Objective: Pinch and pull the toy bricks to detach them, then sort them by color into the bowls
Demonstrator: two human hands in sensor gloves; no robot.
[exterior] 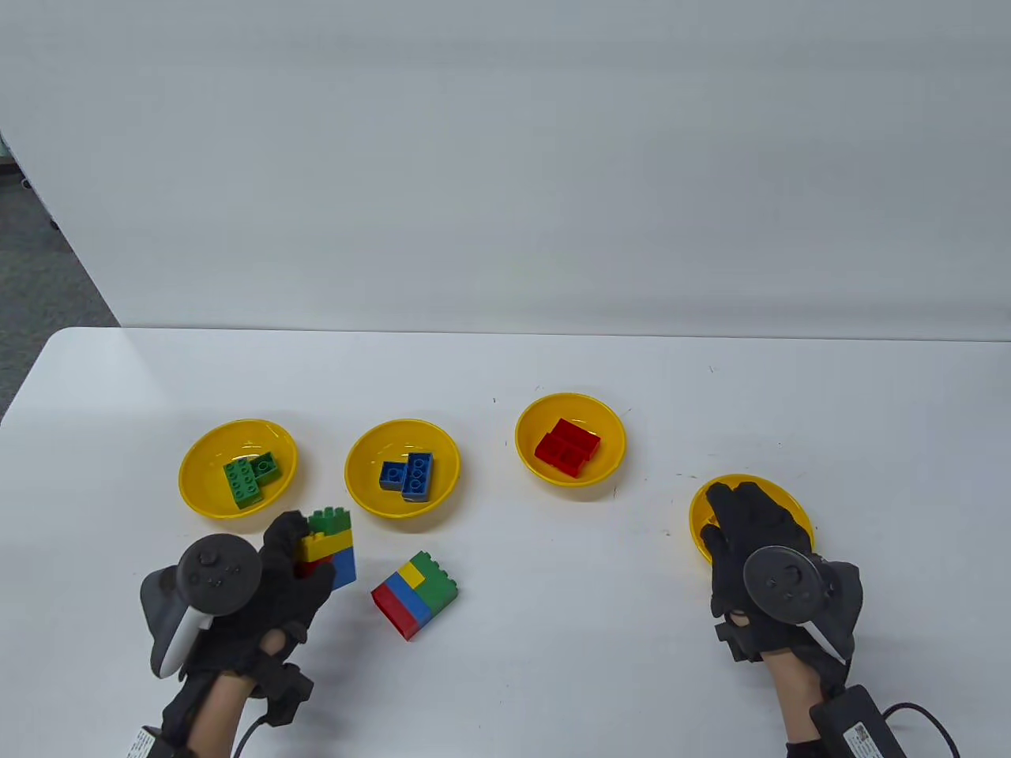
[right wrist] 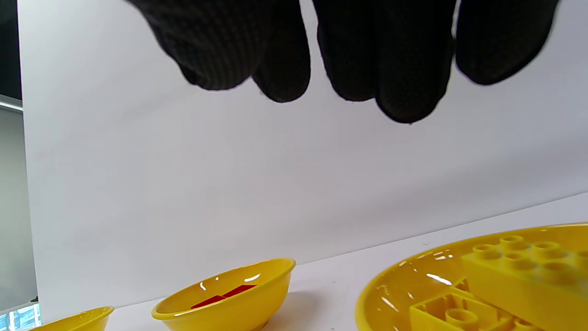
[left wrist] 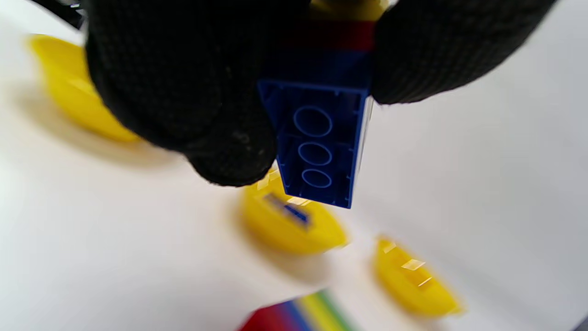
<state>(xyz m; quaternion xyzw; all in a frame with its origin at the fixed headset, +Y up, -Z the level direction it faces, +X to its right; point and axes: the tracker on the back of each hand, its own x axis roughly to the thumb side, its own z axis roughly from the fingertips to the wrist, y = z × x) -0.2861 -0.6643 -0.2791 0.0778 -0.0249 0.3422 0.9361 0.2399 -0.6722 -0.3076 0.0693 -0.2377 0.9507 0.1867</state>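
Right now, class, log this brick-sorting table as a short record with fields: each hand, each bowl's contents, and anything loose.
left hand: grips a stacked block of green, yellow, red and blue toy bricks
right hand: fingers straight above the far-right yellow bowl, holding nothing
far-right bowl contents: yellow bricks
green bricks: leftmost bowl
blue bricks: second bowl
red bricks: third bowl
loose: multicoloured block lying on the table

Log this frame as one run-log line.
left hand: grips multicoloured brick stack | right hand: open over rightmost yellow bowl | second stack: on table
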